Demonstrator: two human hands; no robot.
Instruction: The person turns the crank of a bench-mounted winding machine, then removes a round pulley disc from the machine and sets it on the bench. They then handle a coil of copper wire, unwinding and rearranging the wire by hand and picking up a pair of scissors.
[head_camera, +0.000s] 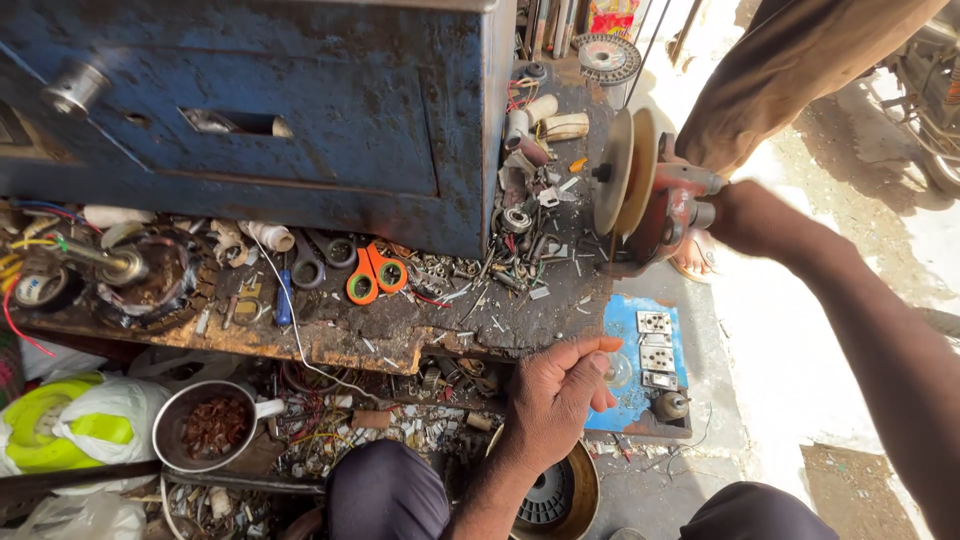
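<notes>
**Q:** Starting nearest the viewer, what does each hand show?

**A:** Left hand: raised just below the near edge of the workbench, fingers curled loosely, thumb across the fingertips; whether something small is pinched there cannot be told. Beneath it, by the knees, lies a round metal housing with a dark ribbed centre. Right hand: arm stretched out to the far right edge of the workbench, fingers closed round the rear of a red bench grinder; the palm side is hidden.

**Q:** Where does the grinder sit, and what surrounds it?

**A:** Mounted at the right edge of the workbench, its two pale discs standing on edge and facing the bench. Below it, on the ground, a blue board carries white socket plates. On the near edge of the workbench, orange-handled scissors lie flat amid screws and scrap; a wound motor part sits toward the left edge. Under the bench, a steel bowl holds copper wire, beside a yellow-green plastic bag.

**Q:** And farthest away?

**A:** A scuffed blue metal cabinet stands on the back of the workbench; another person's brown-clad leg stands beyond the grinder, at the upper right.
</notes>
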